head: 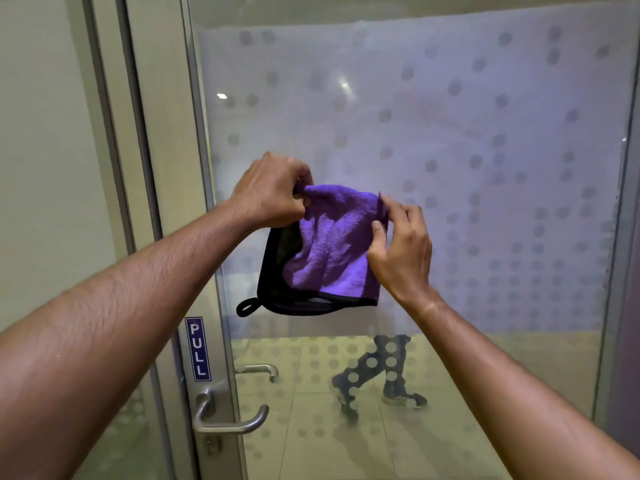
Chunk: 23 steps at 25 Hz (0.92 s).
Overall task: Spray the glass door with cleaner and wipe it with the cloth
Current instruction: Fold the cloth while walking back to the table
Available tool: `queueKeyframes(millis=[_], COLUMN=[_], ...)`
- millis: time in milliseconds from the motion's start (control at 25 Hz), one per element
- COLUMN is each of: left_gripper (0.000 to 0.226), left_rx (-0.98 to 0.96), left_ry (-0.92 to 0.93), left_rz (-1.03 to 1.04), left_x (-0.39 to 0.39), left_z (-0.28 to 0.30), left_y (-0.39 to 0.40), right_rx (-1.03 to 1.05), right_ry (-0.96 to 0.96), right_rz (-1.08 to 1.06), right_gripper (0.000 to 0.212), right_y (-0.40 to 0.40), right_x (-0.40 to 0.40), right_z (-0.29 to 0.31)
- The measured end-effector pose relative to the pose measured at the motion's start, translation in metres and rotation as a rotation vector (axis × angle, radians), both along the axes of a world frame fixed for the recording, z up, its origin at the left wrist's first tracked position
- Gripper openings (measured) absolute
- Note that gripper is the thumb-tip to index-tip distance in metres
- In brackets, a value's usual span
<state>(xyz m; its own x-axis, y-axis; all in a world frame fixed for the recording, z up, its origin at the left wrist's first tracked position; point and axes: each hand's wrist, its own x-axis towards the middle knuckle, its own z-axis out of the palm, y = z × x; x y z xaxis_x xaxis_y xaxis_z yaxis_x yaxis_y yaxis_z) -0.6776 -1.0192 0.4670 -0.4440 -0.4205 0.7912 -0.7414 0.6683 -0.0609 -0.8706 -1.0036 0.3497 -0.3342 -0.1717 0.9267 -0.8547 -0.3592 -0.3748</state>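
Note:
A purple cloth with a black border and a small hanging loop hangs folded in front of the glass door. My left hand grips its upper left corner in a closed fist. My right hand pinches its upper right edge between thumb and fingers. The door's glass has a frosted band with a dotted pattern; below the band it is clear. No spray bottle is in view.
A metal lever handle and a blue PULL sign sit on the door's frame at lower left. A second handle shows through the glass. Behind the glass a person's legs stride across a tiled floor. A wall stands at left.

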Motion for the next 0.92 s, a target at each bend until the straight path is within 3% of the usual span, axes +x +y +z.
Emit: queueKeyframes(millis=[160, 280, 480, 920], left_gripper=[0.023, 0.025, 0.029, 0.019], left_rx=[0.027, 0.04, 0.098, 0.235], left_ry=[-0.004, -0.021, -0.047, 0.043], left_rz=[0.022, 0.03, 0.05, 0.123], left_x=[0.011, 0.023, 0.054, 0.183], left_z=[-0.009, -0.012, -0.017, -0.03], left_y=[0.0, 0.001, 0.002, 0.014], right_rx=[0.1, 0.17, 0.269, 0.42], right_ry=[0.072, 0.199, 0.254, 0.347], right_rz=[0.086, 0.2, 0.298, 0.431], right_gripper=[0.048, 0.039, 0.023, 0.016], right_y=[-0.007, -0.009, -0.002, 0.008], right_x=[-0.012, -0.015, -0.001, 0.116], right_z=[0.007, 0.017, 0.031, 0.041])
